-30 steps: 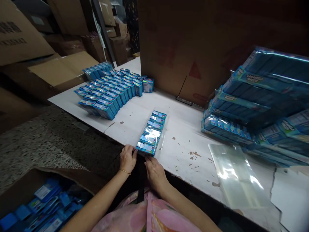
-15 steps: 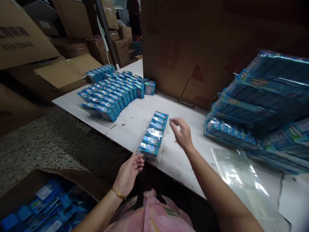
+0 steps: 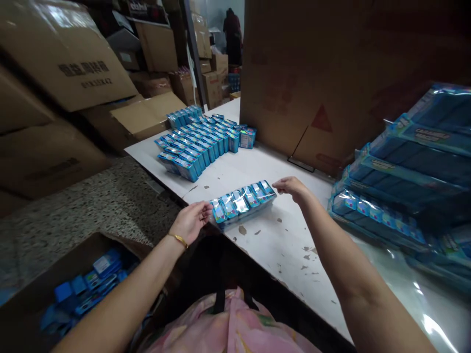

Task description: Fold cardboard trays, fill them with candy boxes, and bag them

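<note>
A row of several small blue boxes (image 3: 241,201) in clear plastic wrap lies slantwise on the white table (image 3: 253,250), its shiny faces up. At the row's left end is my left hand (image 3: 192,220), its fingers curled against the loose end of the wrap. My right hand (image 3: 292,187) is at the far right end, thumb and fingertips pinched together on the edge of the wrap. The thin film in the fingers is hard to make out.
Many blue boxes (image 3: 198,142) stand in rows at the table's back left. Wrapped packs (image 3: 401,171) are stacked at right, near clear plastic sheets (image 3: 397,279). A large carton (image 3: 287,83) rises behind. An open carton of blue boxes (image 3: 95,235) is at lower left. A person (image 3: 233,37) stands far back.
The wrapped row has turned from pointing away from me to lying crosswise between my hands. Both hands have moved to its ends. The view has swung left.
</note>
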Tool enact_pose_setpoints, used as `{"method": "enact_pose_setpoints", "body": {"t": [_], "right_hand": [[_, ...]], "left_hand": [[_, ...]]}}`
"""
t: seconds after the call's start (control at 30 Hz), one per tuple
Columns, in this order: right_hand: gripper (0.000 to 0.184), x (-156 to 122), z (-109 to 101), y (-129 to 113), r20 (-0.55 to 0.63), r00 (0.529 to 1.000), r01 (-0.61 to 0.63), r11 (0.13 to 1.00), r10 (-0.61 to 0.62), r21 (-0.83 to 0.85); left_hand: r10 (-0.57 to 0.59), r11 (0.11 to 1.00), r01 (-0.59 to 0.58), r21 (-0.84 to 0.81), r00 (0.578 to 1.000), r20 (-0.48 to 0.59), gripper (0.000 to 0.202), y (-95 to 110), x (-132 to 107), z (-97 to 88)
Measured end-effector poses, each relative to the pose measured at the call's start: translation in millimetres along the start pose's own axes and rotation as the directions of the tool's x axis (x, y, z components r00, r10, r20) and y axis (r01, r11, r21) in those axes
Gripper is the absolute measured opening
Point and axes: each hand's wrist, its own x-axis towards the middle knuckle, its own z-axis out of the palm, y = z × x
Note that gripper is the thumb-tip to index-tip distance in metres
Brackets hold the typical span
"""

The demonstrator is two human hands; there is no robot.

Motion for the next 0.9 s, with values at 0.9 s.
{"method": "enact_pose_setpoints", "body": {"t": [0.9], "right_hand": [[0.030, 318.7, 120.8, -387.1, -0.032, 0.875, 0.448, 0.834, -0.482, -0.323]], "left_hand": [[0.399, 0.915, -0.393, 0.090, 0.915, -0.058, 0.009, 366.3, 234.0, -61.4]]}}
